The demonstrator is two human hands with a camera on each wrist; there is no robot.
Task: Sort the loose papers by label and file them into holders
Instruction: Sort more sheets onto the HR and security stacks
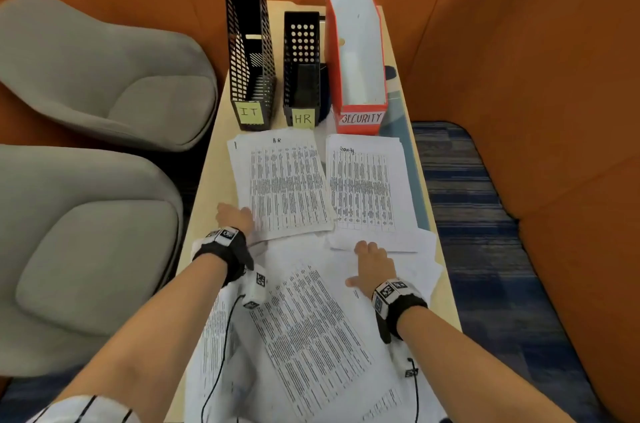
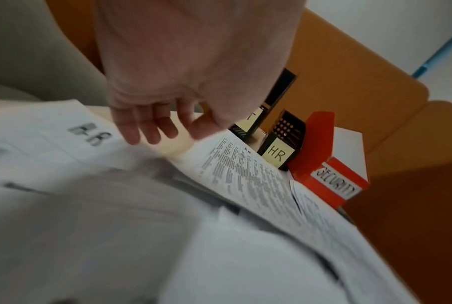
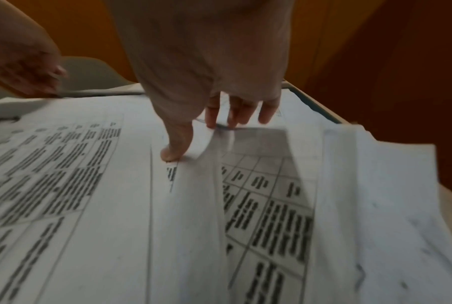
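Note:
Three holders stand at the table's far end: black mesh IT holder (image 1: 249, 52), black HR holder (image 1: 301, 66), red SECURITY holder (image 1: 356, 52). In front of them lie an HR stack (image 1: 284, 183) and a Security stack (image 1: 363, 187). Loose printed sheets (image 1: 311, 325) cover the near end. My left hand (image 1: 235, 215) sits at the HR stack's near left corner; in the left wrist view the left hand (image 2: 178, 131) has relaxed fingers and the thumb is beside the stack's edge (image 2: 245, 176). My right hand (image 1: 367, 260) rests on the loose sheets; its thumb (image 3: 171, 156) and fingers (image 3: 235, 115) press a sheet that buckles between them.
Two grey chairs (image 1: 104, 76) stand left of the narrow table (image 1: 214, 159). An orange padded wall (image 1: 519, 42) runs behind and to the right. Blue carpet (image 1: 467, 215) shows on the right. Cables from the wrist cameras trail over the near papers.

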